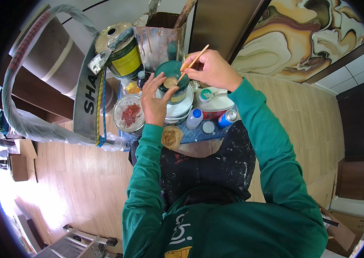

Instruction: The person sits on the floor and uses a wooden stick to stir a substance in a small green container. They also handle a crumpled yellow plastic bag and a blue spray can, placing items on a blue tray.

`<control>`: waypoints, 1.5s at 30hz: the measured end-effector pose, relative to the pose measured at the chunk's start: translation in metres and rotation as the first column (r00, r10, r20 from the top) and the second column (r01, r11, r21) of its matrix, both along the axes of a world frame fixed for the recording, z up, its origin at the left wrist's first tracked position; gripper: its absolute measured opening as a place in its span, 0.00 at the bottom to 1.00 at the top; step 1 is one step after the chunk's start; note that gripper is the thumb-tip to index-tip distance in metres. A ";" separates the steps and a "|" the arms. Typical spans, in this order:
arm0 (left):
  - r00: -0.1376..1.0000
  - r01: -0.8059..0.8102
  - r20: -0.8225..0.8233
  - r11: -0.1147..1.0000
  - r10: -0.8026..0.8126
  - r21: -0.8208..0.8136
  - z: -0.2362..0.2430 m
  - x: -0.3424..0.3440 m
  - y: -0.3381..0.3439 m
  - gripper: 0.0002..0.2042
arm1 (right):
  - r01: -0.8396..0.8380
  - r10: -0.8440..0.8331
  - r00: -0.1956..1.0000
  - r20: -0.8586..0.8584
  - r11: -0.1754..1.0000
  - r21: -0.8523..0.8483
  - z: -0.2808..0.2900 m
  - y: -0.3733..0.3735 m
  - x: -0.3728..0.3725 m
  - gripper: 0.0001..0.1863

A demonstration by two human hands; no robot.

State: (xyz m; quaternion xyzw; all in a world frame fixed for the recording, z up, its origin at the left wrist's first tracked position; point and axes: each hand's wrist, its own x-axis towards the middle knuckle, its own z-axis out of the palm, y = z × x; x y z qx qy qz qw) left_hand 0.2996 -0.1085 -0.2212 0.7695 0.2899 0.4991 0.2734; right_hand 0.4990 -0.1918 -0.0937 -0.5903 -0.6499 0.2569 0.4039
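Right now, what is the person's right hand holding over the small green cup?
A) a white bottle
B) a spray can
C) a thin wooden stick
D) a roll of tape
C: the right hand pinches a thin wooden stick whose lower end dips into the tan liquid in the green cup, while the left hand steadies the cup's side.

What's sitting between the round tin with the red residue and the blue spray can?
In the head view, between the red-stained tin and the blue spray can sit stacked white tubs and a small white blue-capped bottle.
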 end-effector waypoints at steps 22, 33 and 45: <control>1.000 0.003 0.010 1.000 -0.003 -0.008 0.001 0.000 0.001 0.22 | 0.088 -0.071 0.989 -0.127 0.988 0.128 -0.015 -0.008 -0.008 0.06; 1.000 0.008 -0.016 1.000 -0.008 -0.013 0.003 -0.001 0.001 0.22 | 0.059 -0.070 0.997 0.038 0.969 0.239 -0.020 -0.008 -0.017 0.07; 1.000 -0.023 0.008 0.993 0.022 0.120 0.020 -0.010 -0.012 0.24 | 0.061 -0.045 0.987 -0.152 0.992 0.107 0.002 -0.035 -0.014 0.09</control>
